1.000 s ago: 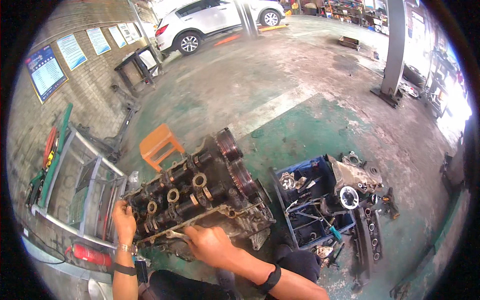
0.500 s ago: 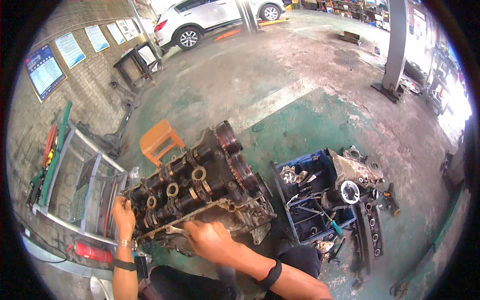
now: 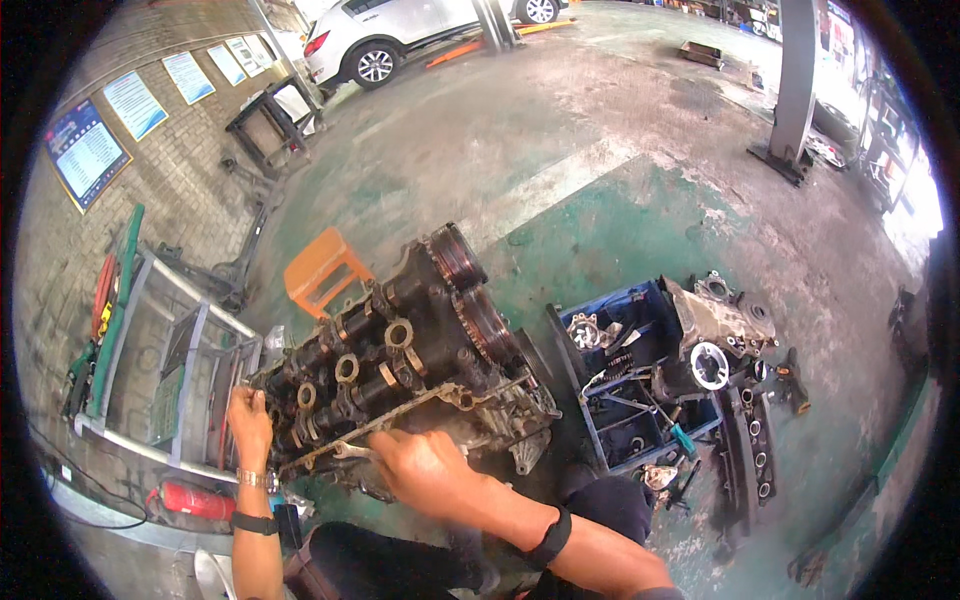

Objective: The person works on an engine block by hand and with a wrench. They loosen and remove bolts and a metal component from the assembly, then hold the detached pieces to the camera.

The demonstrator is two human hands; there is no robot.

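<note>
A dark, oily engine cylinder head (image 3: 420, 345) with camshafts and two toothed sprockets (image 3: 470, 305) at its far right end lies before me. My right hand (image 3: 425, 470) is closed around a spanner (image 3: 350, 451); the tool's pale metal end sticks out to the left, beside the near edge of the engine. At the engine's left end is my left hand (image 3: 249, 415), its fingers curled together. What those fingers hold, if anything, is too small to tell.
To the right stands a blue parts crate (image 3: 605, 440) with metal parts and a green-handled tool (image 3: 682, 438). An orange stool (image 3: 325, 265) is behind the engine. On the left are a metal frame cart (image 3: 165, 345) and a red fire extinguisher (image 3: 197, 500). A white car (image 3: 410, 35) is parked far off.
The whole view has shifted slightly. Both hands keep nearly the same places on the engine, with the spanner still in my right hand.
</note>
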